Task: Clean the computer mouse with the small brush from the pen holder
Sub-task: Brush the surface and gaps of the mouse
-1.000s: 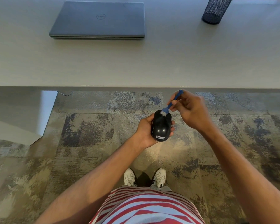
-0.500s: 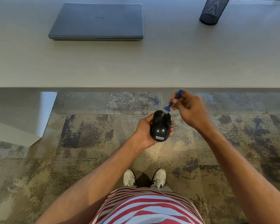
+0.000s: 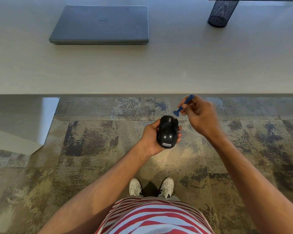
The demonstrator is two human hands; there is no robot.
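Note:
A glossy black computer mouse [image 3: 167, 131] rests upright in my left hand [image 3: 150, 137], held in front of me over the carpet, below the desk's front edge. My right hand [image 3: 200, 115] pinches a small blue brush [image 3: 182, 106] by its handle. The brush head points down-left and hovers just above the mouse's top right end, a small gap between them. The black mesh pen holder [image 3: 222, 12] stands on the desk at the far right.
A closed grey laptop [image 3: 100, 24] lies at the back of the pale desk [image 3: 142, 68]. A desk leg panel [image 3: 20, 124] stands at the left on the patterned carpet. My white shoes [image 3: 150, 187] show below.
The brush head was touching the mouse's top end; it has now lifted up and to the right, off the mouse. My left hand keeps the mouse almost still.

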